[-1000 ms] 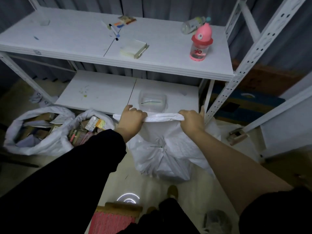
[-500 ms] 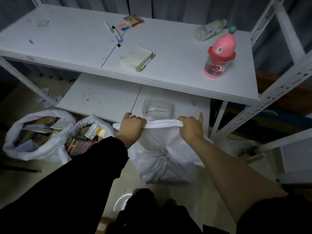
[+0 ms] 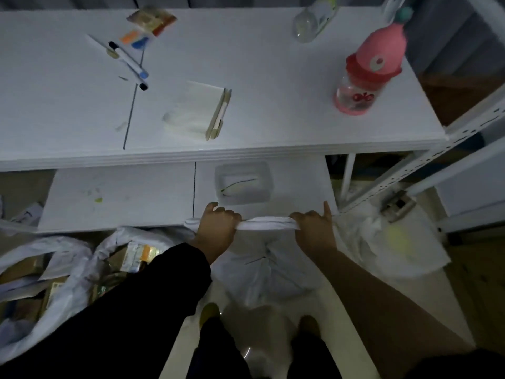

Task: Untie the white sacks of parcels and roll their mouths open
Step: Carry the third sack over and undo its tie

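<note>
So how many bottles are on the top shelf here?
2. A pink-capped bottle stands near the right end of the top shelf; a clear bottle lies on its side at the back, partly cut off by the frame edge.

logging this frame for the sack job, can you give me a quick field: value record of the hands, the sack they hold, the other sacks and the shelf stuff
left grip: curled round the gathered top of the white sack
right grip: curled round the same top, thumb raised
sack mouth: gathered shut, stretched between both grips
open sacks: to the left, parcels showing
upper shelf: pink bottle, clear bottle, markers, notepad
lower shelf: clear tub
</note>
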